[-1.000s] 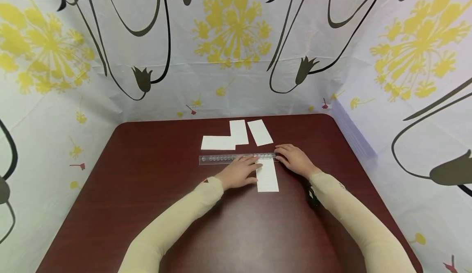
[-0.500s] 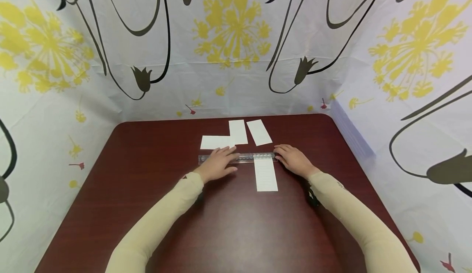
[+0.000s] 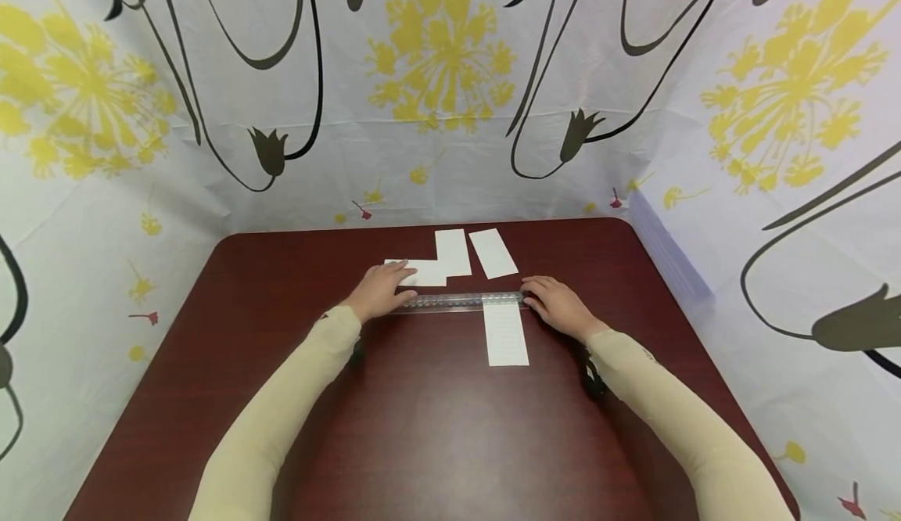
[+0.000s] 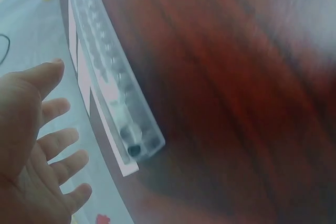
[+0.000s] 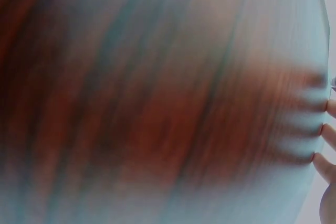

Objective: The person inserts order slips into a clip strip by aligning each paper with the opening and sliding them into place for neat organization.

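Observation:
A clear plastic ruler [image 3: 450,302] lies across the table, over the top end of a lined white card [image 3: 505,333]. My left hand [image 3: 380,290] is at the ruler's left end, its fingers spread and reaching over a white card [image 3: 428,274] behind it. The left wrist view shows this hand [image 4: 31,135] with loosely extended fingers, beside the ruler [image 4: 118,77] and holding nothing. My right hand [image 3: 559,306] holds the ruler's right end with thumb and fingers. In the right wrist view only some fingertips [image 5: 328,129] show, touching the table.
Two more white cards, an upright one [image 3: 453,253] and a slanted one [image 3: 493,253], lie near the back edge of the dark red-brown table [image 3: 296,396]. A flower-patterned curtain [image 3: 338,145] surrounds the back and sides.
My left hand has slid leftward along the ruler from the lined card to the ruler's left end, uncovering the lined card. The right hand has stayed in place.

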Available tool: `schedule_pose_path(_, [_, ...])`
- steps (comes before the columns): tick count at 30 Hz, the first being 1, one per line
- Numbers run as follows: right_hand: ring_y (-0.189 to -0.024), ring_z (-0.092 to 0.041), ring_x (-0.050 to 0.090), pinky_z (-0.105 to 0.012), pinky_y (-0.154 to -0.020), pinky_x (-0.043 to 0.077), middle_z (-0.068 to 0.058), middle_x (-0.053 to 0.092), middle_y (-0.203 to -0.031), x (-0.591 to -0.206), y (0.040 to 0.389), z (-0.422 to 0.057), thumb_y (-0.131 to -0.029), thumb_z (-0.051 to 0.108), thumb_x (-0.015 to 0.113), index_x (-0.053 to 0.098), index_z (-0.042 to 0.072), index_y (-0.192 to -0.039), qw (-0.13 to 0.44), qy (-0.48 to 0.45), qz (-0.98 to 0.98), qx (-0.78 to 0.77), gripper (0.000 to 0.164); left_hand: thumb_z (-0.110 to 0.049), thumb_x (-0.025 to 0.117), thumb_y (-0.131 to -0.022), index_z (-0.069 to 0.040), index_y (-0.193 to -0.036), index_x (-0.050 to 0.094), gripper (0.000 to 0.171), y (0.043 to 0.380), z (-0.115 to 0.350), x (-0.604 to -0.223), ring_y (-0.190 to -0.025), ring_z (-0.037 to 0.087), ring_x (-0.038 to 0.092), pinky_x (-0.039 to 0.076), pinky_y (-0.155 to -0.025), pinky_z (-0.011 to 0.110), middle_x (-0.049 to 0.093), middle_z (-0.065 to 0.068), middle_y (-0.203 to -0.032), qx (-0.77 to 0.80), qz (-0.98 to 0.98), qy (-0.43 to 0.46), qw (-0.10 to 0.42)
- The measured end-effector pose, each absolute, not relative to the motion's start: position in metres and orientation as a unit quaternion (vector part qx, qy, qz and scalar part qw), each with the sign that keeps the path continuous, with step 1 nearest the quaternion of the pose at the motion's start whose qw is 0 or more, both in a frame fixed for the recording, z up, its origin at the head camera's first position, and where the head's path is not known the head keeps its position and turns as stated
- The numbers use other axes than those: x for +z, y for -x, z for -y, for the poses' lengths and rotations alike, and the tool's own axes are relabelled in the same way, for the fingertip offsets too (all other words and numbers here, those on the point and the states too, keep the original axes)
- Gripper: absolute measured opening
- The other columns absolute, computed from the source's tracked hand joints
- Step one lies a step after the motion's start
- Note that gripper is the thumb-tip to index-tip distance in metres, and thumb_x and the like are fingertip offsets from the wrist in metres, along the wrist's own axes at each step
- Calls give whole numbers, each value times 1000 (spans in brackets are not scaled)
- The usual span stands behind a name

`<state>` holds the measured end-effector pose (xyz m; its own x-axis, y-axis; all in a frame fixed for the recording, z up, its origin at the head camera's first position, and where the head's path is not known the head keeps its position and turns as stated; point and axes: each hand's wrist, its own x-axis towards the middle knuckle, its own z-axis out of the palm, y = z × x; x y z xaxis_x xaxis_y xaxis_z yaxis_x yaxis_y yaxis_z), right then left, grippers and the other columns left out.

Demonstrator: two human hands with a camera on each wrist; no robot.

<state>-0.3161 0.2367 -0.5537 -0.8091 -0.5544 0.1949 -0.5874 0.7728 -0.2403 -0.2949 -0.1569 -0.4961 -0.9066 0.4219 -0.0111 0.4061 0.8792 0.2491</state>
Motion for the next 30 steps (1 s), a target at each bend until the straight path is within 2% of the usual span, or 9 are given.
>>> schedule_pose_path(7, [-136, -33, 50, -53, -111, 41, -13, 56, -142, -553, 315, -236, -102, 28, 55, 59, 9, -133, 50, -296, 942, 149, 36, -34, 59, -98, -9, -143, 53, 51, 313, 162, -496, -140, 38, 44, 32, -115, 59, 46, 18, -152, 129, -970, -203, 19])
schedule_pose_path(20, [-138, -34, 46, -55, -113, 38, -13, 54, -144, -553, 314, -236, -102, 30, 55, 58, 9, -133, 33, -282, 944, 170, 38, -28, 63, -97, -13, -141, 55, 47, 341, 148, -504, -132, 34, 51, 38, -113, 54, 56, 12, -142, 107, -976, -185, 34])
schedule_pose_path(30, [-137, -31, 45, -54, -110, 41, -9, 55, -142, -555, 314, -236, -97, 25, 65, 65, 13, -121, -4, -224, 923, 311, 27, -28, 64, -96, -10, -141, 55, 49, 349, 146, -508, -125, 36, 53, 43, -106, 55, 55, 15, -140, 84, -981, -172, 31])
